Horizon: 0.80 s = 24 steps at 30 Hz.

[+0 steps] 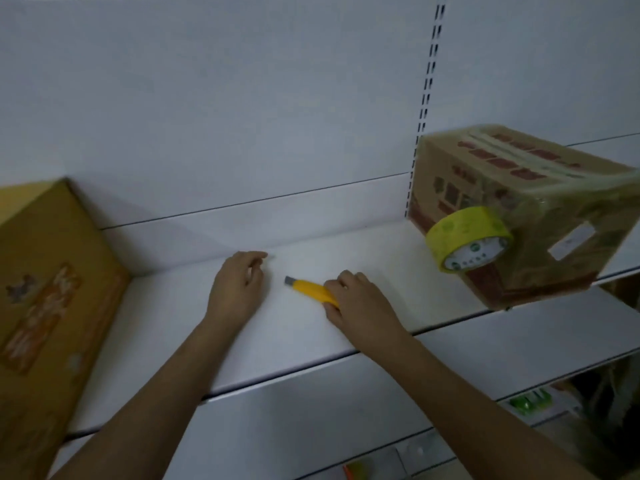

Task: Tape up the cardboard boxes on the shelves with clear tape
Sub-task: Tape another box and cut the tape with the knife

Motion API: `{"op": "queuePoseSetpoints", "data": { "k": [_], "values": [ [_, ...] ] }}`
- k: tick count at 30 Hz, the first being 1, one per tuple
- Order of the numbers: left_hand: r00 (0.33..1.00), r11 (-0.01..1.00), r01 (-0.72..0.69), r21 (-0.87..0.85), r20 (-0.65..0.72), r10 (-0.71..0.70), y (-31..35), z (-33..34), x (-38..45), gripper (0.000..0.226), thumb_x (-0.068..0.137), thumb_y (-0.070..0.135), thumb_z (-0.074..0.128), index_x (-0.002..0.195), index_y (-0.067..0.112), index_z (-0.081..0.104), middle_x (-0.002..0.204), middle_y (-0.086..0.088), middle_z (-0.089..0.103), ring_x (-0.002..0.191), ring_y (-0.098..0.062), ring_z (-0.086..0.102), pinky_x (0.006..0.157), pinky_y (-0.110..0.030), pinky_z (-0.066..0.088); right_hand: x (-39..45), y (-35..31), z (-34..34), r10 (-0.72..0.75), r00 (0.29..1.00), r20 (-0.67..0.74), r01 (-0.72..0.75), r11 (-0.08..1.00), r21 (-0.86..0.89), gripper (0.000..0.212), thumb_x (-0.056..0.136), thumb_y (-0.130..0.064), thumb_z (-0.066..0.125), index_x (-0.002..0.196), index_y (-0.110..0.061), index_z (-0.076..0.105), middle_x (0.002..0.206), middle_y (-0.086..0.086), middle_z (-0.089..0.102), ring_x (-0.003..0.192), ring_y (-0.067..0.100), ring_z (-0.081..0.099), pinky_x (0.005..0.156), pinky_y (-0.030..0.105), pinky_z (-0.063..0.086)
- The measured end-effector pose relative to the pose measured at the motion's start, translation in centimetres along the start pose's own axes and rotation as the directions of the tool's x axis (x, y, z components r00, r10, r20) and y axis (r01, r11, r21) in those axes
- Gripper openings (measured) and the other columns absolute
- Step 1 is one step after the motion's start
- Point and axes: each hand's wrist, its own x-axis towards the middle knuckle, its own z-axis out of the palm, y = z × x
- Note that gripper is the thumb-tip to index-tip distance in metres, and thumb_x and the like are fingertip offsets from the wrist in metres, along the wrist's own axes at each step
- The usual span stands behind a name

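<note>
A brown cardboard box wrapped in clear tape stands at the right end of the white shelf. A roll of tape with a yellowish rim hangs against the box's near left face. A second, yellow-brown box stands at the left end. Between them, my right hand grips the rear of a yellow utility knife lying on the shelf, blade end pointing left. My left hand rests on the shelf just left of the knife, fingers loosely curled, holding nothing.
A white back panel and a slotted upright rise behind the shelf. Lower shelves at the bottom right hold small green items and other blurred goods. The shelf's front edge runs diagonally below my hands.
</note>
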Motion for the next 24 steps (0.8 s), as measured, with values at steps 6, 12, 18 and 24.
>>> {"op": "queuePoseSetpoints", "data": {
  "k": [6, 12, 18, 24],
  "values": [
    [0.961, 0.902, -0.041, 0.430, 0.263, -0.082, -1.5, 1.4, 0.3, 0.068, 0.095, 0.047, 0.023, 0.152, 0.013, 0.040, 0.160, -0.013, 0.033, 0.147, -0.032, 0.029, 0.119, -0.043, 0.023, -0.8, 0.0, -2.1, 0.201, 0.953, -0.226, -0.187, 0.979, 0.081, 0.015, 0.086, -0.017, 0.066, 0.088, -0.006, 0.057, 0.081, 0.010, 0.049, 0.054, 0.021, 0.046, 0.046, 0.026, 0.028],
    [0.968, 0.986, -0.150, -0.074, 0.194, 0.162, 5.9, 3.6, 1.1, 0.027, 0.101, 0.026, 0.053, 0.123, 0.018, 0.066, 0.127, -0.002, 0.062, 0.115, -0.017, 0.060, 0.097, -0.026, 0.044, -2.4, 1.4, -12.4, 0.323, 0.820, -0.473, -0.219, 0.940, 0.262, 0.049, 0.100, -0.052, 0.039, 0.120, -0.010, 0.054, 0.103, 0.005, 0.051, 0.074, 0.014, 0.044, 0.055, 0.027, 0.037],
    [0.866, 0.806, -0.113, -0.582, 0.339, 0.367, 22.4, 6.4, 2.8, 0.028, 0.100, 0.042, 0.053, 0.122, 0.026, 0.061, 0.102, 0.003, 0.068, 0.092, -0.011, 0.065, 0.083, -0.027, 0.053, -2.7, 11.2, -18.9, 0.503, 0.664, -0.553, -0.561, 0.824, 0.075, 0.041, 0.093, -0.047, 0.062, 0.115, -0.014, 0.057, 0.121, 0.005, 0.051, 0.079, 0.016, 0.049, 0.058, 0.030, 0.038],
    [0.611, 0.892, 0.000, -0.452, 0.706, 0.358, 31.8, 10.2, 2.9, 0.055, 0.088, 0.049, 0.070, 0.133, 0.029, 0.046, 0.108, 0.005, 0.061, 0.097, -0.012, 0.063, 0.080, -0.032, 0.058, -5.9, 17.1, -20.9, 0.478, 0.735, -0.481, -0.539, 0.842, 0.015, 0.026, 0.095, -0.049, 0.057, 0.100, -0.024, 0.058, 0.100, -0.013, 0.047, 0.078, 0.012, 0.048, 0.054, 0.026, 0.032]
  ]
}}
